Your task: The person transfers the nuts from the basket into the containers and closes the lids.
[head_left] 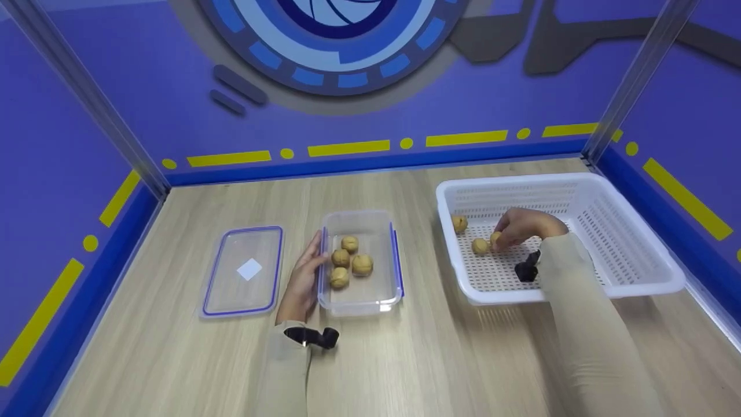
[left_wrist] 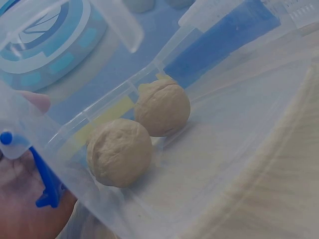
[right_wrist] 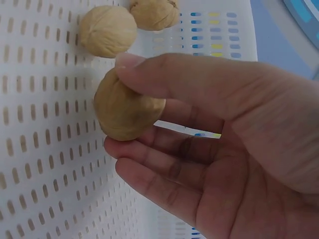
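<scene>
A clear plastic food container (head_left: 382, 295) stands lidless on the table with several walnuts (head_left: 362, 264) inside. My left hand (head_left: 301, 284) holds its left wall, the thumb reaching over the rim and the other fingers along the outside. In the left wrist view, two walnuts (left_wrist: 119, 152) show within the container's wall. My right hand (head_left: 521, 226) is down inside a white plastic basket (head_left: 480, 298), pinching a walnut (right_wrist: 127, 107) between thumb and fingers. Close to it in the basket lie two more walnuts, one pale walnut (right_wrist: 108, 31) and another walnut (right_wrist: 154, 12).
The container's lid (head_left: 240, 289), with a blue seal and a white square label, lies on the table left of my left hand. Purple printed walls (head_left: 347, 127) enclose the wooden table (head_left: 370, 359) at the back and sides. The basket stands near the right wall.
</scene>
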Demonstrator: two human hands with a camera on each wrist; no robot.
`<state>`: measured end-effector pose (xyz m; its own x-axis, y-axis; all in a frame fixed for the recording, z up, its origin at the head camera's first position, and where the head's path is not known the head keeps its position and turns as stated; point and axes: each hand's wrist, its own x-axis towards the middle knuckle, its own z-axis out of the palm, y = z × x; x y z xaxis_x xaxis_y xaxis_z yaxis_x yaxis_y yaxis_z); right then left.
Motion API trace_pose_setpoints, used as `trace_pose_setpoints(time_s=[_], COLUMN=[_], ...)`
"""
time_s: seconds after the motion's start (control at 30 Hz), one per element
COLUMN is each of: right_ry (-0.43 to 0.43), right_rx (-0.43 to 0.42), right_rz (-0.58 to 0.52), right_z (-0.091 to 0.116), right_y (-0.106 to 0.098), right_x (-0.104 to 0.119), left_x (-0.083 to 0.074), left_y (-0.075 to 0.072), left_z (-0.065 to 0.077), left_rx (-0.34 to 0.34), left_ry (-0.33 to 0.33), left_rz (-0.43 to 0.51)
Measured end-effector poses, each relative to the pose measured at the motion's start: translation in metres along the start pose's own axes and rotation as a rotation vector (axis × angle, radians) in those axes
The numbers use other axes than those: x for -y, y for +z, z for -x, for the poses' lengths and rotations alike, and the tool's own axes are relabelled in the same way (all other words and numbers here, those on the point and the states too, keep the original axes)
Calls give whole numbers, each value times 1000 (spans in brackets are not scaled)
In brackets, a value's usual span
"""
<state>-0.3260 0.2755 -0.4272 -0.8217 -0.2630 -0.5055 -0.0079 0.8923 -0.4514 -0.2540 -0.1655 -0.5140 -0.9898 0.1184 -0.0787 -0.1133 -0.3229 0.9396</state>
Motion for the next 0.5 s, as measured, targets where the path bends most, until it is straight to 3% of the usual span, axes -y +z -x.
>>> trace_pose_setpoints(time_s=[0.5], right_ry=[-33], right_rx=[-55], right_rz=[-4], right_z=[11], right_y=[-6], right_x=[2], left_x=[1], left_y=[1], left_z=[1], left_rx=[-3], left_ry=[15], left_rz=[-9])
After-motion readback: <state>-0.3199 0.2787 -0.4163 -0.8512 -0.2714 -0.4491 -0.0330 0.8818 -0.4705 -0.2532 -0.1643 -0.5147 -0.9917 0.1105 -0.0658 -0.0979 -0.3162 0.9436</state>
